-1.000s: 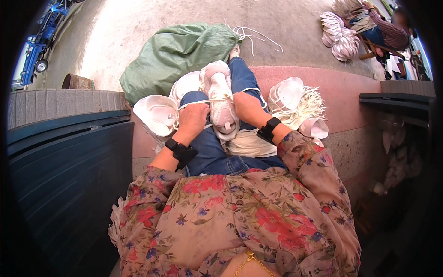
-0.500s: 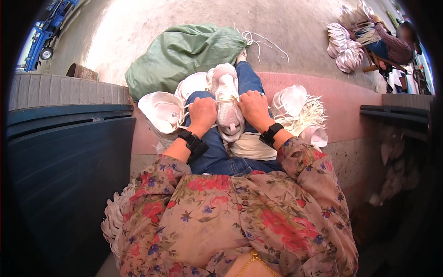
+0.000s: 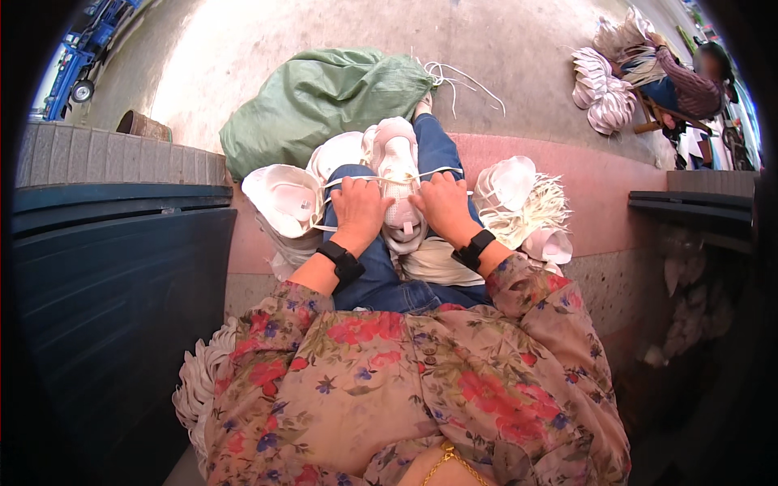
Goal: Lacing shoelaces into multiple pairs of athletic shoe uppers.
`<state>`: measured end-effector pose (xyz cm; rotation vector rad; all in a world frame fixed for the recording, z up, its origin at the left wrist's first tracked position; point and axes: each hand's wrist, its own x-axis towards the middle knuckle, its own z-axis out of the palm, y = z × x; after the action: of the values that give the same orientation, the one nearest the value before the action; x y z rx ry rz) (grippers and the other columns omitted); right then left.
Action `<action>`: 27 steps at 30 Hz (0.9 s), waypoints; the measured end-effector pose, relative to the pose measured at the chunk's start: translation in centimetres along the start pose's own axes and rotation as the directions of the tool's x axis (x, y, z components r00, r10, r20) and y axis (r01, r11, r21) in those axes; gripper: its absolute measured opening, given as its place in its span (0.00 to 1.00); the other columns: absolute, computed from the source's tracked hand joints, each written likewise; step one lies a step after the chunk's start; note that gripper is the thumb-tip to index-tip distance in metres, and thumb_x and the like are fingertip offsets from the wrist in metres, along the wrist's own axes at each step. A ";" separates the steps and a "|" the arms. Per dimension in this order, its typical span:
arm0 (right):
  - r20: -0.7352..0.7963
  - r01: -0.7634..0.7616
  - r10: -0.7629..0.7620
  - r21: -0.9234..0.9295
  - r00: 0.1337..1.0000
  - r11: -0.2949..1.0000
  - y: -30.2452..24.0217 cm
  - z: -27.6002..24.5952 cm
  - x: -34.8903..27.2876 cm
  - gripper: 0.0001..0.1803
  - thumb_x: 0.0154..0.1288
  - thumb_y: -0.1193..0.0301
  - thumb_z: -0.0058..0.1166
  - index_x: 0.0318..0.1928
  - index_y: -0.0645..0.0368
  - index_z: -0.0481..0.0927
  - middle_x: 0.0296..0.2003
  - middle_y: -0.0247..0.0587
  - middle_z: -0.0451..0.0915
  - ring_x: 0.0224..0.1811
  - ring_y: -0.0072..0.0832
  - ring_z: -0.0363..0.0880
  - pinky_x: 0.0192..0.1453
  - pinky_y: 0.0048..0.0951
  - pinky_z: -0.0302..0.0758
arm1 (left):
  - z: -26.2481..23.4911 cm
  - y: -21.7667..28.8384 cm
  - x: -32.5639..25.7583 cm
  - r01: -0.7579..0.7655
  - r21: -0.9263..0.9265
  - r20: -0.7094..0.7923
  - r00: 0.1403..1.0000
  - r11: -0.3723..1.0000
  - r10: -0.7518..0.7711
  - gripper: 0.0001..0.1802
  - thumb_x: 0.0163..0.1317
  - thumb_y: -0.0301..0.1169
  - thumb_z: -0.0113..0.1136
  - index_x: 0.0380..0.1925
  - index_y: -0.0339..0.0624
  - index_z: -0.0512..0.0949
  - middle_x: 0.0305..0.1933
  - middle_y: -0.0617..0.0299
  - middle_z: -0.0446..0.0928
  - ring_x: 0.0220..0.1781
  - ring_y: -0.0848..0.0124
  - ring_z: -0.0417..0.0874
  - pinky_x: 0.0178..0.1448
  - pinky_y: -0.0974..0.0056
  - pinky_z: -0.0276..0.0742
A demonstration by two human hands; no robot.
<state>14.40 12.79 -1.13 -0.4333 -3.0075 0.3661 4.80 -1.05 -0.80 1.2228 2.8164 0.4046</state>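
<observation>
A white and pale pink sneaker lies between my knees, toe pointing away and heel toward me. A cream shoelace stretches out from it to both sides. My left hand has its fingers curled over the lace on the left, its thumb reaching toward the shoe's side. On the right, my right hand is bent over the other lace end, thumb also turned in against the shoe. The fingertips of both hands are partly hidden. Pale shoe uppers are stacked beside my left leg.
A large green sack lies beyond my feet, with loose white cords. More uppers and a bundle of laces sit at my right. Dark panels flank me. Another person sits far right beside piled uppers.
Both thumbs have moved inward and toward me against the shoe, away from the taut lace at its top. The lace ends now show past the fingers on both sides.
</observation>
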 end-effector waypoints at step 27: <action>-0.068 0.228 -0.228 -0.011 0.971 0.974 1.1 0.1 1.4 0.05 0.46 0.71 0.48 0.19 0.53 0.77 0.27 0.36 0.71 0.38 0.30 0.68 0.41 0.33 0.60 | 0.5 0.0 7.4 -0.040 -0.410 0.204 0.970 0.911 0.135 0.06 0.46 0.27 0.58 0.20 0.36 0.72 0.22 0.54 0.74 0.29 0.64 0.75 0.32 0.64 0.71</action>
<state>13.37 14.23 -1.41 -0.0943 -2.9477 0.3207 -0.21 4.40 -0.81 1.2136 2.3332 0.7535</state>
